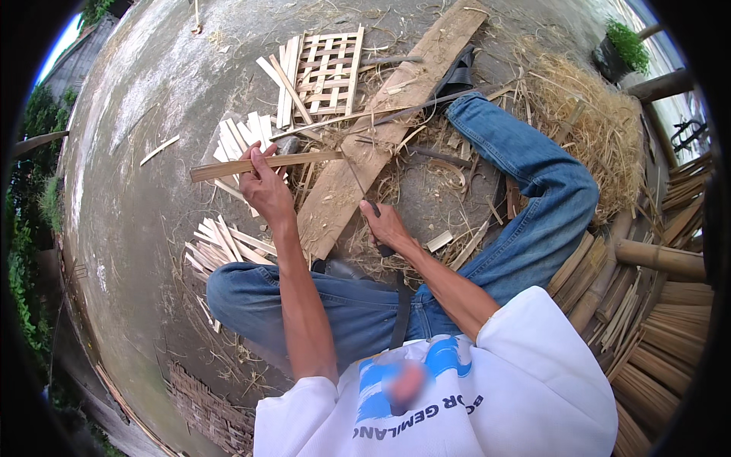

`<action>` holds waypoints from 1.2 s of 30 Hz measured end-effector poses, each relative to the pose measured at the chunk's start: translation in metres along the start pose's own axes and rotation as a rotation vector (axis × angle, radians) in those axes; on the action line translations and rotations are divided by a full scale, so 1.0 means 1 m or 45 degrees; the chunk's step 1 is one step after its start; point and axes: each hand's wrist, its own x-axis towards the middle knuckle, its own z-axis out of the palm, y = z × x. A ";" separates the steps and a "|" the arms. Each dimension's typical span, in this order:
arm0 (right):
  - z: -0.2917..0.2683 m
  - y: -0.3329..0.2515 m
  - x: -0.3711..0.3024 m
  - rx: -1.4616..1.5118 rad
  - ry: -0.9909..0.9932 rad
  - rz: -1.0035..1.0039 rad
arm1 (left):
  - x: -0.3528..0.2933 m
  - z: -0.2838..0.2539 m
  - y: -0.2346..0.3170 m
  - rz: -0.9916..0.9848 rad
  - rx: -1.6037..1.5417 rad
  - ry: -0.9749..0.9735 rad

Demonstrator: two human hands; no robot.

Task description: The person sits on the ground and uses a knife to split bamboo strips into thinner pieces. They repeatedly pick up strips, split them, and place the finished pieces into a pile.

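The right hand (387,227) closes around a long, dark-handled knife (354,176), its blade pointing away from the body. The left hand (266,186), farther out, pinches a flat wooden strip (308,158) between thumb and fingers, toward the strip's left end. The strip extends crosswise in front of the body, its right end over the broad plank (327,217) and near the blade tip (contact between the two cannot be confirmed from this view). Expect the strip to be light, fairly stiff and springy along its length, with edges that may splinter; hold it by its flat faces, clear of the blade. Shavings (397,89) litter the plank and may reduce grip. Loose slats (244,135) fan out just beyond the left hand, crowding its clearance. Farther off lie a lattice panel (329,72) and, at upper right, a potted plant (624,47).
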 end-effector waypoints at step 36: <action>0.007 -0.017 -0.008 -0.015 0.043 -0.133 | -0.003 -0.006 -0.012 -0.086 -0.113 -0.068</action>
